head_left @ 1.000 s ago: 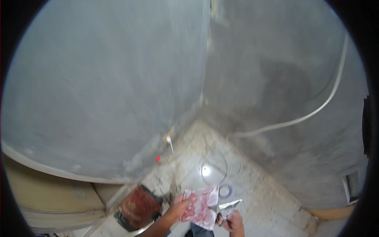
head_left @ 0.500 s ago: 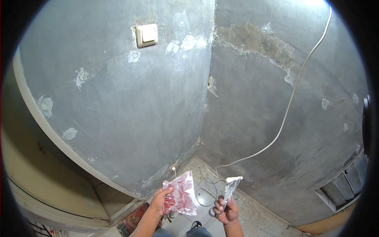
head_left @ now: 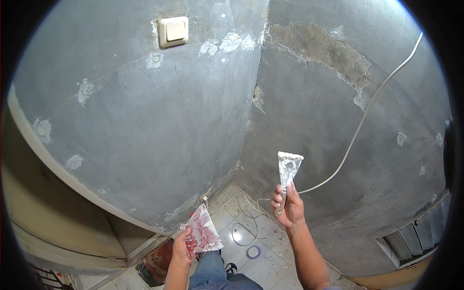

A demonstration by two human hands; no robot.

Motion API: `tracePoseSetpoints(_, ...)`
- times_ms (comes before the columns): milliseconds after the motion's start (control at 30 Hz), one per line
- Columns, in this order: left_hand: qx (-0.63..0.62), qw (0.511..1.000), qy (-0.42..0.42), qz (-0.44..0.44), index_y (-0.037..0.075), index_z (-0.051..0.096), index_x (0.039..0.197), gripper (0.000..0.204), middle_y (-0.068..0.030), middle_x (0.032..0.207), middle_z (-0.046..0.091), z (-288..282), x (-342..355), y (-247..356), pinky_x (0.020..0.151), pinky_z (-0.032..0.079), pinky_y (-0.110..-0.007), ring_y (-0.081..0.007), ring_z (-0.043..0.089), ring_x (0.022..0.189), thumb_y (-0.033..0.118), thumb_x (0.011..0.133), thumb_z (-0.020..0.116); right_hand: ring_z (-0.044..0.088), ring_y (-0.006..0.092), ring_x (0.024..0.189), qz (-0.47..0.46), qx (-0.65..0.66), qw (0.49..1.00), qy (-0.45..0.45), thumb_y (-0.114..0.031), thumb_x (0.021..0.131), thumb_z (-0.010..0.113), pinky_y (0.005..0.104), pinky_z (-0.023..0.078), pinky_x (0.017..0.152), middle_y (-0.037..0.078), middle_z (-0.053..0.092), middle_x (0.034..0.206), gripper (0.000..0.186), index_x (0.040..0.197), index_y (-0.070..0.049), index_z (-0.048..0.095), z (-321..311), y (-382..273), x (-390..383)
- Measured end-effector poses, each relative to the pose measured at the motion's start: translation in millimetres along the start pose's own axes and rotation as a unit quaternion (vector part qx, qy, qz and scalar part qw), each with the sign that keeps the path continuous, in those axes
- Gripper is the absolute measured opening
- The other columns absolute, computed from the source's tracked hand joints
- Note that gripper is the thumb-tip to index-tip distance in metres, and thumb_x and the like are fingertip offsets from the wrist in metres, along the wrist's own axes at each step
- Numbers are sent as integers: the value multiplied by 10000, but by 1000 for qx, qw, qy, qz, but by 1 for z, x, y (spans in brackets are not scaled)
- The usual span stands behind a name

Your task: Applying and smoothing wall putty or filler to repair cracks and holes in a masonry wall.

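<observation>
Before the grey plastered wall (head_left: 319, 111), a wedge-bladed putty knife (head_left: 289, 170) has room either side, white paste (head_left: 291, 156) capping its wide edge; the right hand (head_left: 290, 208) grips it, blade up, long axis near-vertical. Well apart, the left hand (head_left: 181, 245) clutches a flat red-and-white smeared sheet (head_left: 203, 232).
</observation>
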State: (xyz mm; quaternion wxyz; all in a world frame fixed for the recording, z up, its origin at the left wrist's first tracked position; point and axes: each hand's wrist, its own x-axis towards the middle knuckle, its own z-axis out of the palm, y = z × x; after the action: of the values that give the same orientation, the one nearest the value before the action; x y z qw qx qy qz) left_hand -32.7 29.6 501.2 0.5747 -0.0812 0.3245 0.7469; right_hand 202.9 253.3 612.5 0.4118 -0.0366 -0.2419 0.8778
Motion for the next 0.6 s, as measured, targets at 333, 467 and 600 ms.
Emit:
tracePoseSetpoints(333, 28, 996, 55, -71, 69, 597, 999, 199, -86, 883, 649, 35, 149, -21, 706, 554, -395, -235, 659, 788, 192, 844, 620, 546, 175, 767, 16, -134, 991, 15, -211, 945, 511, 303, 456, 642, 94, 568, 936, 231, 1139, -93, 467, -16, -45, 129)
tracePoseSetpoints(467, 3, 998, 28, -65, 72, 593, 976, 167, -55, 842, 614, 100, 237, -32, 644, 547, -352, -193, 640, 727, 180, 853, 631, 554, 169, 726, -16, -297, 953, 50, -203, 941, 503, 293, 468, 636, 93, 581, 901, 277, 1181, -65, 484, -27, -59, 194)
tracePoseSetpoints(600, -24, 999, -36, -29, 74, 589, 986, 152, -54, 877, 616, 147, 300, -48, 653, 551, -345, -195, 643, 740, 168, 869, 612, 568, 148, 735, -131, -636, 760, 37, -105, 907, 555, 275, 471, 620, 72, 567, 881, 268, 1162, -33, 595, -43, -87, 260)
